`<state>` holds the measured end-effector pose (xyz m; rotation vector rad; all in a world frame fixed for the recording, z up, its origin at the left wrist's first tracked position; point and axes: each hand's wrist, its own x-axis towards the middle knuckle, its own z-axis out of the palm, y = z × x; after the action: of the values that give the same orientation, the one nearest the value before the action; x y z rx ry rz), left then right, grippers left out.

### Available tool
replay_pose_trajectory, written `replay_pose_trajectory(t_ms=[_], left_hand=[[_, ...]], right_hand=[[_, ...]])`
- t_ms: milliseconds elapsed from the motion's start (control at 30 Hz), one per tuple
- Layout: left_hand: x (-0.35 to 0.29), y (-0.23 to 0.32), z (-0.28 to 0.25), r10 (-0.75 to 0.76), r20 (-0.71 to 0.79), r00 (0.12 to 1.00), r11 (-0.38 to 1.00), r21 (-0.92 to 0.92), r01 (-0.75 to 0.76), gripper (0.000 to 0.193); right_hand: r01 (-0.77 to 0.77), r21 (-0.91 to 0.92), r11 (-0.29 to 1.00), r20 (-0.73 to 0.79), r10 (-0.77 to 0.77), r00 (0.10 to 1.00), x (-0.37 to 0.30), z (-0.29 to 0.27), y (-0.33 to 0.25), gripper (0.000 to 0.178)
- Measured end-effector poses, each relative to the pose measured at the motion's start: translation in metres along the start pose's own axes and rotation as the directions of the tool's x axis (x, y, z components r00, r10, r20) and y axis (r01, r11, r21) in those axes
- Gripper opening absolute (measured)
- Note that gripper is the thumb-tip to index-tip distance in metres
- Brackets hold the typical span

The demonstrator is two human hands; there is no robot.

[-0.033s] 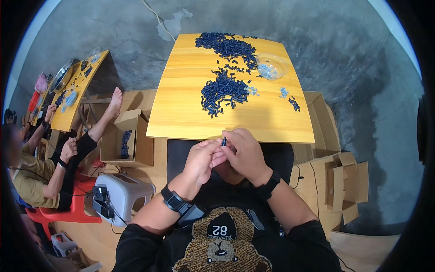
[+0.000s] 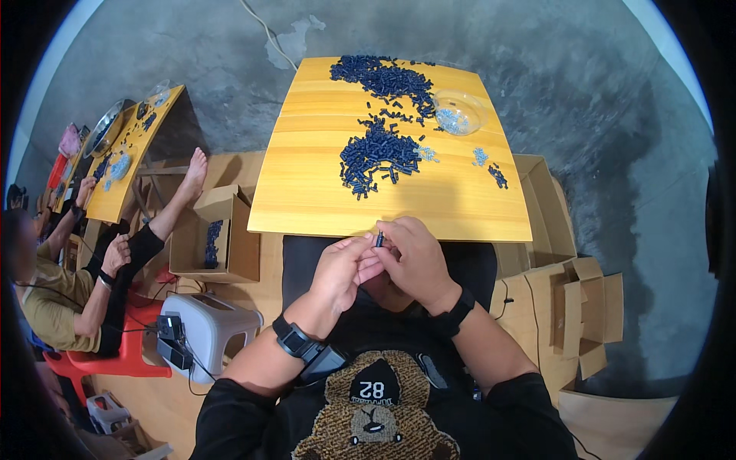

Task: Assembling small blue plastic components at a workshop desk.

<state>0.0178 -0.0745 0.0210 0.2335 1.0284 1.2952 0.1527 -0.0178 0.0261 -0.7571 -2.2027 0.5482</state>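
Just off the near edge of the yellow wooden table, both my hands meet around one small black cylindrical piece. My left hand pinches it from the left, its fingers partly beneath. From the right, my right hand closes thumb and forefinger on the same piece. Mid-table lies a heap of similar black pieces, with small clear bits at its right side. A second black heap spreads along the far edge. Whether the piece has anything fitted inside it is too small to tell.
A clear round bowl with small pale bits stands at the table's far right, near a few loose black pieces. Cardboard boxes flank the table. At left, a grey stool stands near a seated person at another table.
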Motion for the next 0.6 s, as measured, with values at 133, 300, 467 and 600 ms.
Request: replay_pose_trajectory(t_ms=[133,300,467,600], left_hand=[[-0.0010,-0.0006,0.0018,-0.034,0.032,0.999,0.999,0.040,0.033,0.013],[0.0006,-0.0043,0.0016,0.016,0.053,0.998,0.999,0.039,-0.018,0.013],[-0.0033,-0.0053,0.0052,0.054,0.009,0.999,0.998,0.012,-0.054,0.013],[-0.0030,-0.0078,0.0073,0.084,0.024,0.996,0.996,-0.022,-0.084,0.013]], right_hand=[[0.026,-0.006,1.000,-0.021,-0.026,0.999,0.0000,-0.0008,-0.0016,0.030],[0.031,-0.041,0.999,-0.018,-0.032,0.999,-0.0016,0.0000,-0.0026,0.031],[0.042,-0.077,0.996,-0.008,-0.042,0.999,-0.0023,-0.0014,-0.0079,0.030],[0.086,-0.080,0.993,-0.087,-0.093,0.992,-0.0032,0.0026,-0.0051,0.029]])
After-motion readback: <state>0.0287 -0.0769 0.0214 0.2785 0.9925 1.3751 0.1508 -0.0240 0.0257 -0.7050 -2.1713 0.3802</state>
